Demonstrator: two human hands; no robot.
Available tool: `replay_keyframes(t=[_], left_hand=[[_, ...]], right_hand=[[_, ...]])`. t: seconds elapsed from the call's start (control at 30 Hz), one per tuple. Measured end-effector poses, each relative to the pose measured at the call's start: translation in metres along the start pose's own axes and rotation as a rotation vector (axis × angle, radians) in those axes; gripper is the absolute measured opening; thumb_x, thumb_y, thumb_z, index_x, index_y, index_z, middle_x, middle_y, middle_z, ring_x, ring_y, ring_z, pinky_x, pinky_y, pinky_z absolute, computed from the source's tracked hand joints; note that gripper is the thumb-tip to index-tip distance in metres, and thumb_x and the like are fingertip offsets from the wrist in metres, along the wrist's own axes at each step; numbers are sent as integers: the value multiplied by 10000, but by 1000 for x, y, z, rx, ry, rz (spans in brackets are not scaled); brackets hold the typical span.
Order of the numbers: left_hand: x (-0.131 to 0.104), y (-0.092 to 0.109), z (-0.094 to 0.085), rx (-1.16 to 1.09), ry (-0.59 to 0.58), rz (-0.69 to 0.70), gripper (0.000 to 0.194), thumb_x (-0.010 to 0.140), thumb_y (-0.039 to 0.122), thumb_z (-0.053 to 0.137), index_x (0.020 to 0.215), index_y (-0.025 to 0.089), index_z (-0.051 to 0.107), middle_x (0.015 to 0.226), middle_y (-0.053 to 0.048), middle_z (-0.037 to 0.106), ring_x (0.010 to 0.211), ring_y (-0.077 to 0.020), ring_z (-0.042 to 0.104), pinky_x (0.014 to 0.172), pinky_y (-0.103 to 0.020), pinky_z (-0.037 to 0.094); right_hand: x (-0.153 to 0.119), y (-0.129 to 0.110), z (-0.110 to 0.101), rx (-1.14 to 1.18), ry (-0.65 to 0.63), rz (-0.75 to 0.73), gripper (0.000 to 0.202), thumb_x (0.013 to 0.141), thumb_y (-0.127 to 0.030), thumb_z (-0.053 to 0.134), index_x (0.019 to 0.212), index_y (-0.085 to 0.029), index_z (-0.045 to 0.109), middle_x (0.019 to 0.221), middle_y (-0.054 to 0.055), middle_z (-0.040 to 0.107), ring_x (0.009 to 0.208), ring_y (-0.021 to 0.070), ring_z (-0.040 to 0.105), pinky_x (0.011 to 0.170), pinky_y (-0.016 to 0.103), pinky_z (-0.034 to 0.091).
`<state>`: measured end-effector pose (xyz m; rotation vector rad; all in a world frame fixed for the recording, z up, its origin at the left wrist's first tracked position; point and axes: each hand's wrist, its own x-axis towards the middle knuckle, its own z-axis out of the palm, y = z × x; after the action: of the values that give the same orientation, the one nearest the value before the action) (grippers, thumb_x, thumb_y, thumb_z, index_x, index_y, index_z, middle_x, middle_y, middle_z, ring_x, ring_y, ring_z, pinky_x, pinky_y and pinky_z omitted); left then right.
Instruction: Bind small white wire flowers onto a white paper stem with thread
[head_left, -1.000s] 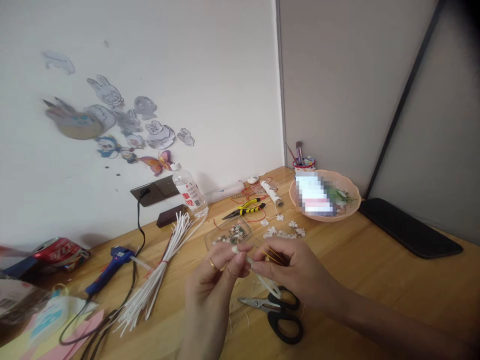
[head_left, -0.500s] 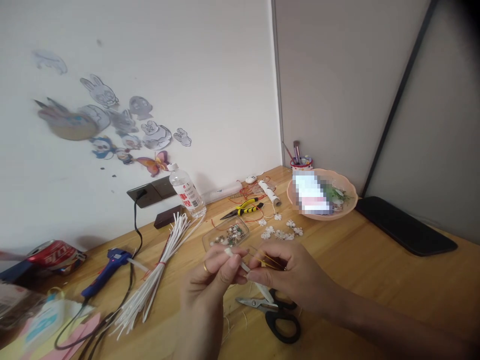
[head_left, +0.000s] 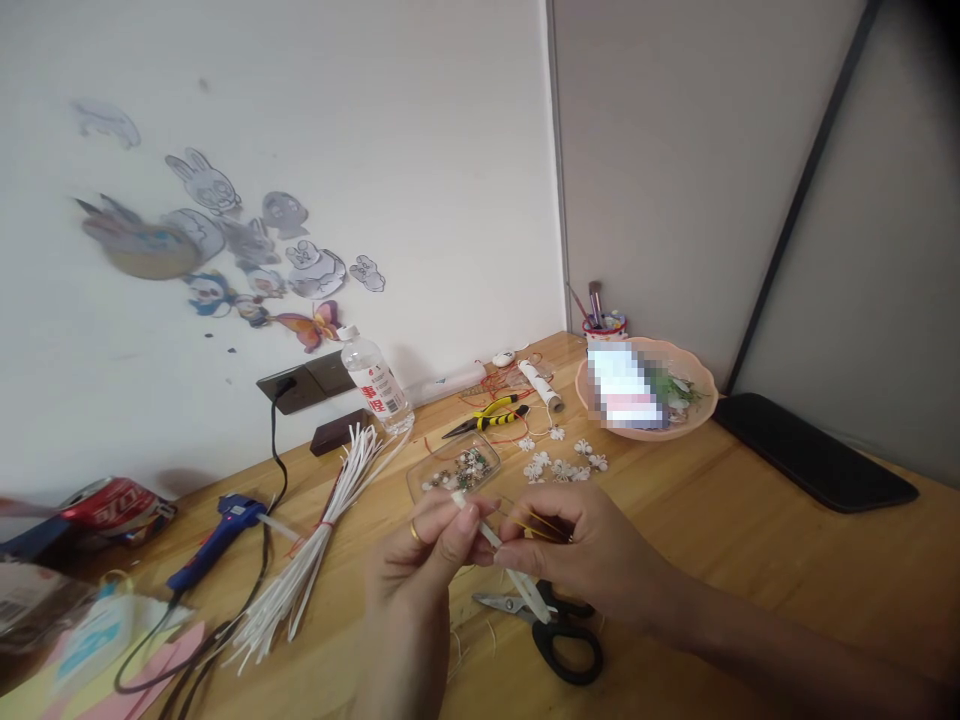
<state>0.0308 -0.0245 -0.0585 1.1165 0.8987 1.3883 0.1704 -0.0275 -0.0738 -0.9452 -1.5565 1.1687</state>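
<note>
My left hand (head_left: 431,555), a gold ring on one finger, pinches one end of a flat white strip (head_left: 528,592) between thumb and fingers. Close beside it, my right hand (head_left: 589,545) grips the strip further down and also has a thin golden wire (head_left: 541,527) between its fingers. The strip's tail hangs over a pair of black-handled scissors (head_left: 574,655), which lie on the table below my hands. Just behind my fingers is a clear tray (head_left: 489,455) of beads. Several small white knotted pieces (head_left: 561,468) lie beyond my right hand.
Left of my hands lie a bundle of white strips (head_left: 319,550) and a blue glue gun (head_left: 217,545). Yellow-black pliers (head_left: 487,415) and a water bottle (head_left: 375,385) are near the wall. A pink bowl (head_left: 645,432) sits back right, beside a black pad (head_left: 817,455).
Both hands keep almost the same hold. More of the white strip's tail shows below my right hand, over the scissors. The view has shifted slightly.
</note>
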Motion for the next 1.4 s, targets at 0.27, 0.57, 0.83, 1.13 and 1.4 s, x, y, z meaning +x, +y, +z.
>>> replay_keyframes(t=[0.27, 0.57, 0.83, 1.13, 1.4], left_hand=[[-2, -1, -3, 131, -35, 44, 92, 682, 176, 623, 660, 195, 710, 654, 5, 556, 555, -81, 444, 523, -187, 375], [0, -6, 4, 84, -48, 8, 79, 669, 203, 634, 692, 197, 710, 652, 14, 486, 533, -86, 387, 460, -208, 293], [3, -8, -1, -64, 111, -33, 43, 638, 237, 669, 653, 209, 697, 614, 35, 520, 512, -71, 353, 502, -208, 295], [10, 4, -10, -119, 94, -20, 81, 698, 237, 628, 720, 190, 691, 694, 33, 528, 511, -43, 324, 479, -143, 318], [22, 21, -17, -155, 153, 97, 84, 671, 229, 650, 707, 161, 682, 700, 29, 555, 498, -27, 353, 434, -121, 323]], right_hand=[[0, 0, -3, 61, -3, -33, 141, 751, -301, 572, 798, -170, 598, 663, -35, 487, 540, 71, 355, 478, 199, 282], [6, 4, -4, 242, -188, 66, 207, 750, -326, 567, 680, -143, 633, 506, -68, 378, 449, 49, 262, 436, 195, 216], [8, 8, -5, 303, -111, 192, 260, 734, -368, 582, 609, -142, 609, 600, -26, 523, 503, 64, 366, 450, 189, 247], [8, 9, -10, 259, -121, 264, 256, 729, -369, 586, 643, -134, 633, 583, -29, 499, 491, 58, 255, 433, 198, 171], [12, 11, -16, 67, -125, 243, 264, 731, -382, 574, 766, -142, 680, 627, -6, 569, 525, 72, 365, 456, 195, 232]])
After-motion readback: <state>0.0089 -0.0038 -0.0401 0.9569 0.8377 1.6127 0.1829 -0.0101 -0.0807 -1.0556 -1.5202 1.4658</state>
